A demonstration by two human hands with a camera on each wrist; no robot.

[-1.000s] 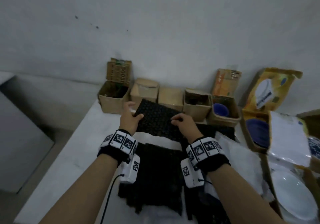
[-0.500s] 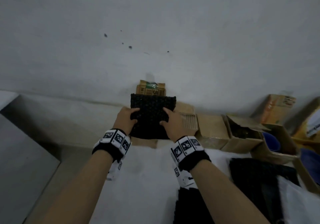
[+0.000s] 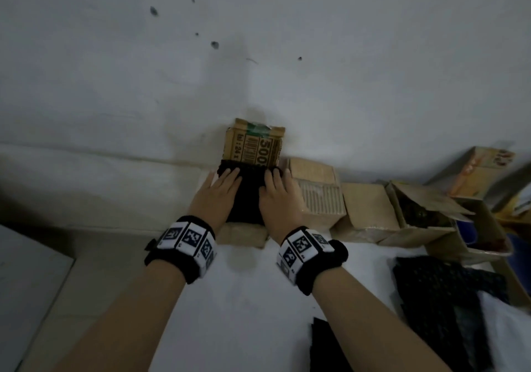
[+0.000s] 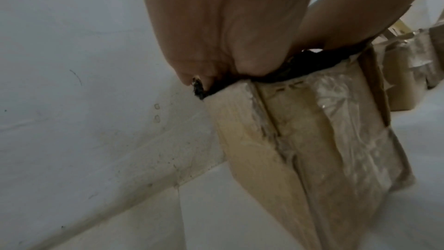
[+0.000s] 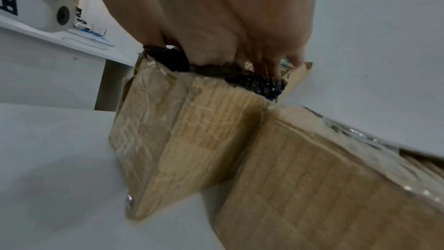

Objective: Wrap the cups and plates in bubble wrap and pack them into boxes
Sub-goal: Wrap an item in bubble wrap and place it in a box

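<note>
A bundle wrapped in black bubble wrap (image 3: 248,196) sits in the mouth of the leftmost cardboard box (image 3: 244,235), whose printed flap (image 3: 254,147) stands up against the wall. My left hand (image 3: 222,183) and right hand (image 3: 275,187) lie flat on top of the bundle with straight fingers, one on each side. The left wrist view shows my left hand (image 4: 228,26) pressing the black wrap (image 4: 300,67) at the box rim (image 4: 300,149). The right wrist view shows my right hand (image 5: 240,16) on the wrap (image 5: 254,83) above the box (image 5: 180,130). What is inside the wrap is hidden.
A row of cardboard boxes (image 3: 319,193) runs right along the wall. One open box (image 3: 422,213) holds something dark, and another holds something blue (image 3: 465,231). Loose black bubble wrap (image 3: 439,299) lies at the right. The white table's left edge (image 3: 71,271) is close.
Both hands carried the black bundle left from the table's middle to the leftmost box. They have lowered it into the box, and their fingers now lie flat on top instead of gripping its sides.
</note>
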